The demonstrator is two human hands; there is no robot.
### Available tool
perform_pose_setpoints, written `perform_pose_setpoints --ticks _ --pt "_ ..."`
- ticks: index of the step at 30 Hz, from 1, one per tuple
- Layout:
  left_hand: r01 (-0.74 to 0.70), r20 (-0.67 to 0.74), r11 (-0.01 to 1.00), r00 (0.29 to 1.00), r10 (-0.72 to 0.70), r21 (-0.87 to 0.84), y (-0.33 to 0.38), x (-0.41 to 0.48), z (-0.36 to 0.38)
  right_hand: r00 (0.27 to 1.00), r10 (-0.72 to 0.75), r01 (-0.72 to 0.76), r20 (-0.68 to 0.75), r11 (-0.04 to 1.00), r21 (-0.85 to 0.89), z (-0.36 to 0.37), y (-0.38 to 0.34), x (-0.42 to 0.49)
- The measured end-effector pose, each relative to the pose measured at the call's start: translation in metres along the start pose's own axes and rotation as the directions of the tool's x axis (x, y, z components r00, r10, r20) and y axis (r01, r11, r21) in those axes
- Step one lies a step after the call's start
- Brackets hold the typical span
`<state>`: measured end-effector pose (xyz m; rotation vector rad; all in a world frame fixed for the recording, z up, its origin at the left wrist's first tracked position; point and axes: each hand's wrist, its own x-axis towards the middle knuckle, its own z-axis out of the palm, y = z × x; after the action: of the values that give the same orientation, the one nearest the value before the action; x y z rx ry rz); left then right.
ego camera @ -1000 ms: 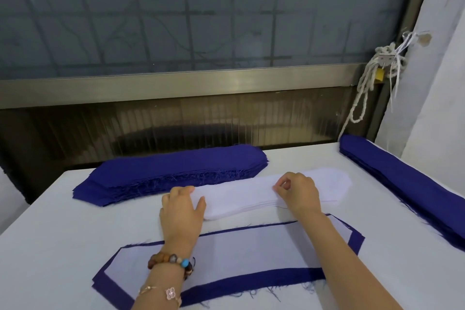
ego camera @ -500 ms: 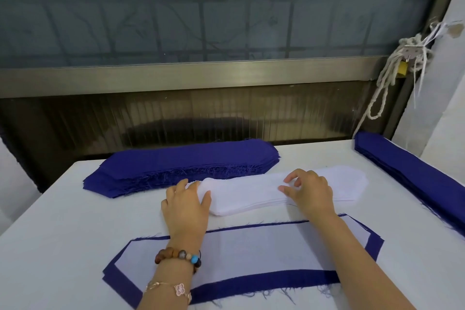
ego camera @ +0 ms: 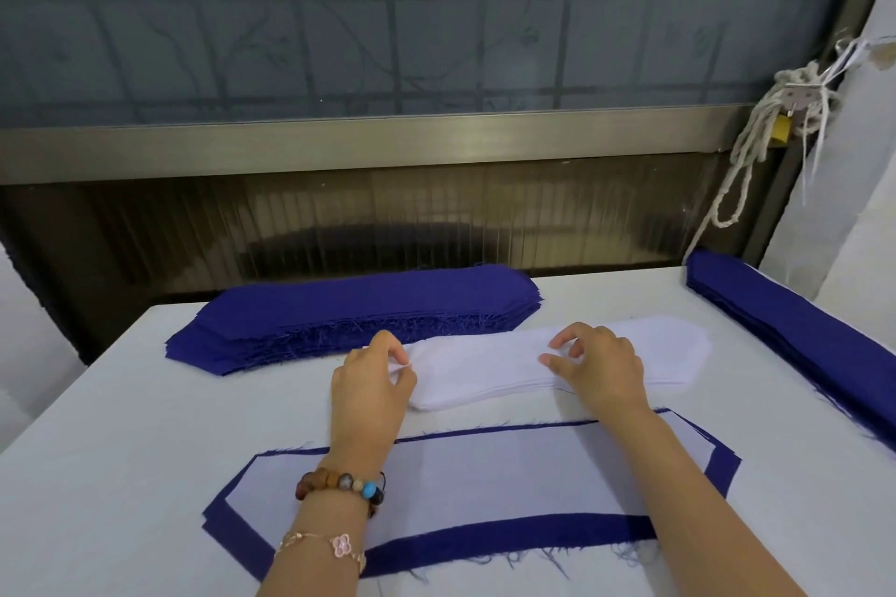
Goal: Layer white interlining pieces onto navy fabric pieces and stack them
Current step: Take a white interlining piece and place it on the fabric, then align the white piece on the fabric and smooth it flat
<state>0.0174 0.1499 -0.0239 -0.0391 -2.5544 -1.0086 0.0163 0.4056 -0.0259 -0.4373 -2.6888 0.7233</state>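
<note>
Frosted window glass over a metal sill backs a white bench (ego camera: 121, 427). Head view: the interlining stack (ego camera: 509, 368) lies mid-bench with its long axis running left to right, just in front of a navy fabric stack (ego camera: 359, 310). A second navy stack (ego camera: 800, 335) runs along the right edge of the bench.

The left hand (ego camera: 371, 383) is at the left end of the interlining stack, its grip pinching a raised corner of the top interlining piece (ego camera: 405, 366) between thumb and forefinger. The right hand (ego camera: 601, 366) arches over the middle of the stack with its fingertips on the top sheet. Whether that grip has closed on a sheet cannot be told.

Nearest the person lies a finished pair, a navy fabric piece (ego camera: 485, 536) carrying a laid interlining piece (ego camera: 460, 470), parallel to the stack. The stack lies directly ahead of both hands, so the peeled sheet would probably travel along its short axis, toward the person.
</note>
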Motion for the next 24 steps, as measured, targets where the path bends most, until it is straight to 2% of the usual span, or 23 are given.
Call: perform_pose_setpoints --ticks 3,8,11,15,20,24 --pt "-0.025 0.051 0.999 0.998 0.027 -0.039 -0.002 0.002 0.002 1.0 0.001 -0.001 0.004 1.0 0.001 0.0 0.0 0.0" --pt "-0.087 0.042 0.986 0.995 0.094 -0.145 -0.004 0.004 -0.003 1.0 -0.002 0.002 0.005 1.0 0.0 0.0 0.0 0.0" --pt "-0.083 -0.016 0.965 0.997 0.081 -0.25 -0.003 0.003 -0.007 1.0 -0.004 0.004 0.001 1.0 0.008 0.0 0.001 0.0" --pt "-0.013 -0.094 0.943 0.995 -0.019 -0.332 -0.001 0.003 -0.01 1.0 -0.009 0.009 -0.009 1.0 0.007 0.0 0.001 -0.001" --pt "-0.034 -0.08 0.963 0.997 0.014 -0.267 -0.003 0.003 -0.012 1.0 -0.01 0.01 -0.015 1.0 0.007 0.0 0.002 -0.001" --pt "-0.138 -0.09 0.986 0.988 0.129 -0.093 -0.003 0.002 -0.011 1.0 -0.013 0.013 -0.017 1.0 0.006 0.0 0.001 -0.001"
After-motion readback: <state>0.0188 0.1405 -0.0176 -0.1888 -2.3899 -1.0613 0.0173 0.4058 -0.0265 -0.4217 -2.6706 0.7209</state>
